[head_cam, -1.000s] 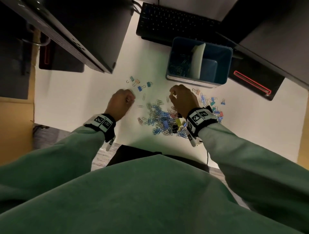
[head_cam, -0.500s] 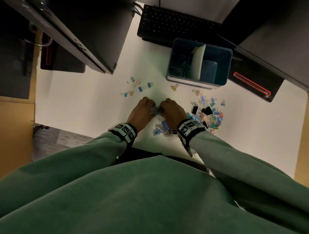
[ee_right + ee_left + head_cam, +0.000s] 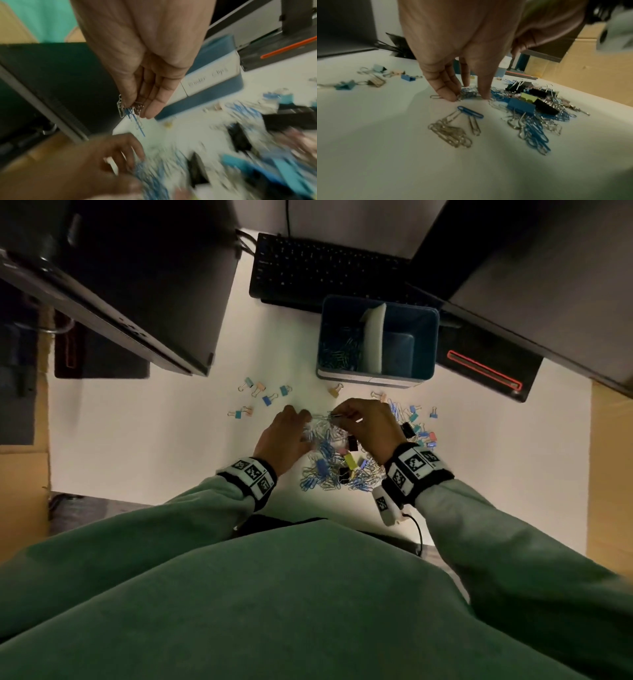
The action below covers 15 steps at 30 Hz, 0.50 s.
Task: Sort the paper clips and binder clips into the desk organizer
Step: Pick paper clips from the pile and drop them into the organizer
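Lengthwise, paper clips dangle straight down from the pinching right hand.

My left hand came in from well left of the desk organizer to the pile in front of it and pinched a clump of clips. My right hand dipped to that pile, then lifted toward the organizer, pinching a bunch of paper clips.

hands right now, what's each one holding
Left hand: pinching a clump of paper clips on the desk.
Right hand: holding a dangling bunch of paper clips.
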### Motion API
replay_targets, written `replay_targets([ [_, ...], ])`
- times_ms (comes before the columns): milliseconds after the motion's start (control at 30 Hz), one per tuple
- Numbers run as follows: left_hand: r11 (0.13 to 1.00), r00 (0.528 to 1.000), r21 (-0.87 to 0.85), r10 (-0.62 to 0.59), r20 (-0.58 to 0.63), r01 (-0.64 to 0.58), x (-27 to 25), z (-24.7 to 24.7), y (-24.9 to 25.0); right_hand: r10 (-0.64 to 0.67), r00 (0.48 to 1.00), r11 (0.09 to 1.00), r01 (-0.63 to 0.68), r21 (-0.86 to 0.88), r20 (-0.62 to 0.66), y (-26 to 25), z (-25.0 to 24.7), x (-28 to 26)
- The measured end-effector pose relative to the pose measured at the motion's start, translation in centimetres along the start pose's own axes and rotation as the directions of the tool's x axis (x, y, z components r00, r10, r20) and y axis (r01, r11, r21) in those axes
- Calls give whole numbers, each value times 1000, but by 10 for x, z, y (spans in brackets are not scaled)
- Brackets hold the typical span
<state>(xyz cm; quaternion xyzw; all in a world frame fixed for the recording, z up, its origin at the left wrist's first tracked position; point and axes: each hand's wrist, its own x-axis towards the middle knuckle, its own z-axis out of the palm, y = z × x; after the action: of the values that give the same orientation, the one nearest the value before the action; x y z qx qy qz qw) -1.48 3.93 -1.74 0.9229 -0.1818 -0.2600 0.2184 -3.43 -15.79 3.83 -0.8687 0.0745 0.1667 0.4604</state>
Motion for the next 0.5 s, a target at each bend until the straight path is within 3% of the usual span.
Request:
replay_targets([
  [167, 998, 1000, -52, 25, 5, -24, 8, 1, 10, -12, 991, 981, 38, 191, -136, -45, -40, 7],
  [233, 997, 1000, -81, 18, 14, -17, 11, 0, 7, -14, 977, 980, 55, 190, -212, -57, -55, 22],
  [333, 993, 999, -122, 13, 40, -8, 13, -3, 3, -33, 965, 998, 44, 36, -259, -57, -63, 54],
  [433, 985, 995, -174, 28, 100, -10, 13, -10, 2, -31, 986, 970, -10, -244, -163, -46, -54, 72],
  [500, 966, 989, -257, 16, 146, 22, 11, -18, 1, -75, 981, 951, 16, -309, -181, -39, -47, 65],
])
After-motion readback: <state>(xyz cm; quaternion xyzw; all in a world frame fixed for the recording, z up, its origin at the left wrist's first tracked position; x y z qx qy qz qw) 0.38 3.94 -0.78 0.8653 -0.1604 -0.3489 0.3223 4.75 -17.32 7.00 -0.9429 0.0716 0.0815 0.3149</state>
